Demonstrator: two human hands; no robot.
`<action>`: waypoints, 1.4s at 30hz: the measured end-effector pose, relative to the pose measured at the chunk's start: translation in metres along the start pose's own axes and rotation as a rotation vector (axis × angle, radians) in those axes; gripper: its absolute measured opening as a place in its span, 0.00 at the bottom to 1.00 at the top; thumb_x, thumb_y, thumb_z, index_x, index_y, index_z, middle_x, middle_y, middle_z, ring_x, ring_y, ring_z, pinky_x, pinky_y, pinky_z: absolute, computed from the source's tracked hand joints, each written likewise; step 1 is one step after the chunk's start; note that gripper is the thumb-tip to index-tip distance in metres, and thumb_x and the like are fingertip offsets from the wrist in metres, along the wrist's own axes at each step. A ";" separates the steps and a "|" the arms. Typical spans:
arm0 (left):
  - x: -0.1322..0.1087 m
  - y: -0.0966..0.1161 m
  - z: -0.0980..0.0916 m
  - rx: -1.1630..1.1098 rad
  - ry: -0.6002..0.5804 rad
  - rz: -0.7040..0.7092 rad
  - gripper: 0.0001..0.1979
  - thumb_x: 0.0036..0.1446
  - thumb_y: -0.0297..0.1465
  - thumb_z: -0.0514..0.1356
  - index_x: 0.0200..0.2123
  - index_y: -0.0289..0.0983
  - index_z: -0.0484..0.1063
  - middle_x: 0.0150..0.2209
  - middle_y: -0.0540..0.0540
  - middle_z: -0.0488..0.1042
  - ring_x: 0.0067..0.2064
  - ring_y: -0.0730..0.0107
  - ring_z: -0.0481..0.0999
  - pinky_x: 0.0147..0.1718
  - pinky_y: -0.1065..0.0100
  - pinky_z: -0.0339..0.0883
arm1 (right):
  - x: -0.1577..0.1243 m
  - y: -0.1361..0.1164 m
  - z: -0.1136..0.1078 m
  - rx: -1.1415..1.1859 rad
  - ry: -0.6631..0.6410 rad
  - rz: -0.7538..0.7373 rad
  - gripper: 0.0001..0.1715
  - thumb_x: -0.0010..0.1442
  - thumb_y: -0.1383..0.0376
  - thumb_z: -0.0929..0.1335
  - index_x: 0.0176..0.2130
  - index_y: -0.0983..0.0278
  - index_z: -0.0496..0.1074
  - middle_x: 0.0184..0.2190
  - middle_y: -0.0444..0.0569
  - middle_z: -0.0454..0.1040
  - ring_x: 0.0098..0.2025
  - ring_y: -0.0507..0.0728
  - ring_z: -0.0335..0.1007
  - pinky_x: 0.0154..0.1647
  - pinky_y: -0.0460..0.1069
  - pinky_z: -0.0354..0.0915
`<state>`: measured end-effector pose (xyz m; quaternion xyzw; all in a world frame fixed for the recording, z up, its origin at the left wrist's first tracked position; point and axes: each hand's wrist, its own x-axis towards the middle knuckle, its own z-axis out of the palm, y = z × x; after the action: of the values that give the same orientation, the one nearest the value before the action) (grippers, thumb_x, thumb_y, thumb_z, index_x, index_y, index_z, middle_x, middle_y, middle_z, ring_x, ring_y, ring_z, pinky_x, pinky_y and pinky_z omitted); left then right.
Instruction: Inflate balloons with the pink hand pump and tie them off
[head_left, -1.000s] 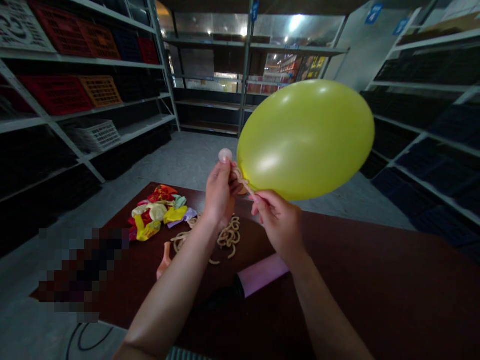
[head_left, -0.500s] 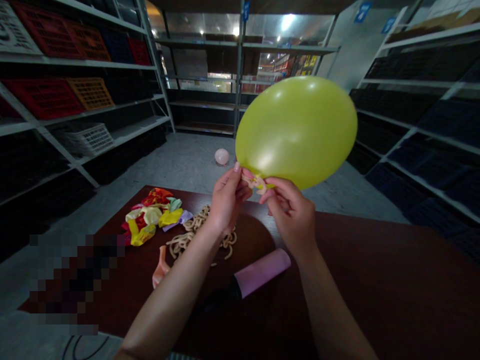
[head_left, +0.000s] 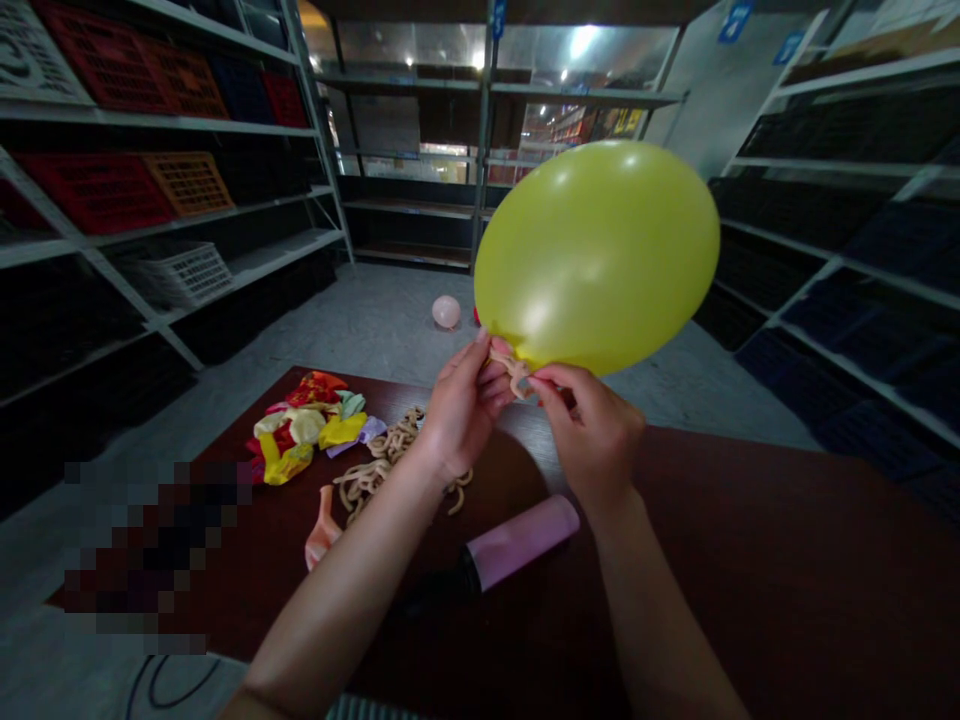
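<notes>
A large inflated yellow balloon [head_left: 600, 255] floats above my hands, its neck at my fingertips. Around the neck lies a beige cord [head_left: 519, 376], looped and partly hidden by fingers. My left hand [head_left: 469, 400], palm turned up, pinches the cord's left side close under the balloon. From the right, my right hand [head_left: 596, 425] grips the cord's other side between thumb and forefinger. Below them on the dark table [head_left: 712, 560] rests a pink balloon pump [head_left: 523, 543] with a black end. A pile of beige cords [head_left: 375, 475] is partly covered by my left forearm.
Several uninflated balloons [head_left: 304, 428] lie heaped at the table's left, with a peach balloon [head_left: 322, 530] nearer me. On the floor beyond sits a small pink balloon [head_left: 446, 312]. Shelves with crates [head_left: 187, 185] line the sides. A dark cable [head_left: 176, 690] lies at lower left.
My right hand has shifted slightly right and down, drawing on the cord at the neck. The view has tilted a little, and a red edge now shows beside the pink balloon.
</notes>
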<state>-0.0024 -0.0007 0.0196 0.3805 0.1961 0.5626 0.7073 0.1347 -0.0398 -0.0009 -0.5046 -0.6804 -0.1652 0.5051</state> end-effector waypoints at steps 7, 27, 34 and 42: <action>0.004 -0.001 -0.006 0.041 -0.015 0.121 0.18 0.67 0.43 0.60 0.29 0.37 0.67 0.20 0.55 0.51 0.19 0.79 0.52 0.18 0.75 0.54 | 0.002 -0.005 0.000 0.080 -0.085 -0.017 0.10 0.72 0.60 0.61 0.44 0.58 0.71 0.36 0.48 0.80 0.38 0.55 0.78 0.40 0.49 0.70; 0.001 -0.005 -0.007 0.127 0.005 0.207 0.15 0.63 0.43 0.64 0.32 0.38 0.78 0.23 0.51 0.69 0.23 0.78 0.66 0.22 0.76 0.61 | 0.003 -0.020 -0.001 0.253 -0.093 0.246 0.07 0.68 0.60 0.68 0.40 0.59 0.75 0.27 0.41 0.80 0.25 0.51 0.76 0.28 0.46 0.68; 0.003 0.004 -0.006 -0.089 0.203 0.156 0.17 0.64 0.41 0.64 0.27 0.37 0.68 0.19 0.55 0.62 0.18 0.81 0.60 0.18 0.78 0.56 | 0.003 -0.026 -0.003 0.196 -0.224 0.187 0.10 0.70 0.60 0.64 0.36 0.59 0.68 0.30 0.45 0.82 0.33 0.55 0.80 0.32 0.48 0.67; 0.009 0.017 -0.015 -0.262 0.322 0.067 0.19 0.69 0.40 0.59 0.27 0.37 0.64 0.19 0.55 0.64 0.18 0.81 0.63 0.19 0.79 0.58 | 0.000 -0.028 0.006 0.269 -0.314 0.133 0.10 0.70 0.62 0.61 0.35 0.58 0.66 0.30 0.44 0.80 0.32 0.54 0.79 0.32 0.48 0.66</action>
<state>-0.0214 0.0140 0.0241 0.1968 0.2192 0.6600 0.6911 0.1080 -0.0474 0.0047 -0.4959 -0.7317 0.0415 0.4658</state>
